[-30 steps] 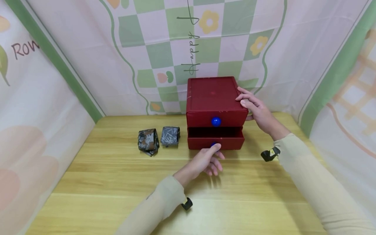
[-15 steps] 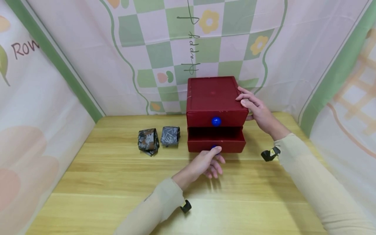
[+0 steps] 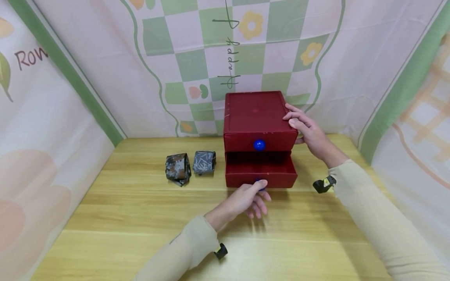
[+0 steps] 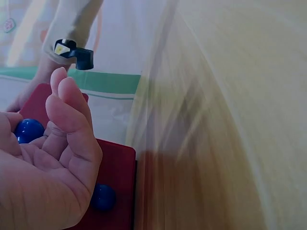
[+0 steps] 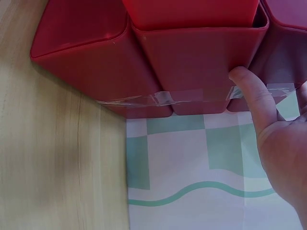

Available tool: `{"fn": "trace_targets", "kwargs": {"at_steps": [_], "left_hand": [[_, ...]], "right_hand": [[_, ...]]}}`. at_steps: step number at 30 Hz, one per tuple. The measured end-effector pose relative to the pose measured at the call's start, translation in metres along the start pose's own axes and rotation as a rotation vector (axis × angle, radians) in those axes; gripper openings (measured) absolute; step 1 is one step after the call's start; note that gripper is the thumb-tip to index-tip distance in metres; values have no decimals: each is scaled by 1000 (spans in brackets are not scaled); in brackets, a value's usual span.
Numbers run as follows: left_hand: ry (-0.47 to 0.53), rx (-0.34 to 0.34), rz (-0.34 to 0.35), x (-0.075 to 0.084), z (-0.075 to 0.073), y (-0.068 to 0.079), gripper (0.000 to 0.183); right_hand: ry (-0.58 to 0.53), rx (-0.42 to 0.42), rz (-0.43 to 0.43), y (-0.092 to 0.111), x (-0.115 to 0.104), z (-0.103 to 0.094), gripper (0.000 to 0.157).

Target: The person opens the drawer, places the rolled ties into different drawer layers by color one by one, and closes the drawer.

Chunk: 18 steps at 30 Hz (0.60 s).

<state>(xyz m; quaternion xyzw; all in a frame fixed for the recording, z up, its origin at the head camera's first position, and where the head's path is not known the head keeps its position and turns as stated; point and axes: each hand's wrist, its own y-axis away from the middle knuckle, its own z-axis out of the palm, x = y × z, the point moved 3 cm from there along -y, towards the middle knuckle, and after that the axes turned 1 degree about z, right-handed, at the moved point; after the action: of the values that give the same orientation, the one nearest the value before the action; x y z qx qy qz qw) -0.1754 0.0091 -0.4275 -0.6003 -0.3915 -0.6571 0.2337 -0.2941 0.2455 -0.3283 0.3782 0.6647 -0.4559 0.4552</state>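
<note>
A red drawer cabinet (image 3: 254,113) stands at the back of the table, its middle drawer (image 3: 283,180) pulled partway out. My left hand (image 3: 242,200) pinches that drawer's blue knob (image 3: 261,189) between thumb and index finger, the other fingers loose below it. Lower down, the bottom tier's blue knob (image 4: 103,197) shows in the left wrist view. My right hand (image 3: 311,136) rests against the cabinet's right side, fingers extended along the top edge. In the right wrist view one finger (image 5: 252,91) presses the middle tier's side wall. The visible part of the drawer's inside holds nothing.
Left of the cabinet lie a folded camouflage-patterned bundle (image 3: 177,168) and a folded dark grey patterned one (image 3: 204,162). The wooden table (image 3: 140,218) meets a printed cloth backdrop (image 3: 197,66) behind, with cloth sides left and right.
My left hand has drawn the drawer farther out toward me, widening its opening. The right hand stays in place on the cabinet; the folded bundles have not moved.
</note>
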Motion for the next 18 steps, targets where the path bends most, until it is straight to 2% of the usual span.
{"fn": "trace_targets", "kwargs": {"at_steps": [9,18], "left_hand": [[5,0,-3,1,4,8,69],[-17,-25,-12,1,7,16,73]], "right_hand": [[-8,-1,-5,0,0,0,29],[-8,-1,1,0,0,0,29]]}}
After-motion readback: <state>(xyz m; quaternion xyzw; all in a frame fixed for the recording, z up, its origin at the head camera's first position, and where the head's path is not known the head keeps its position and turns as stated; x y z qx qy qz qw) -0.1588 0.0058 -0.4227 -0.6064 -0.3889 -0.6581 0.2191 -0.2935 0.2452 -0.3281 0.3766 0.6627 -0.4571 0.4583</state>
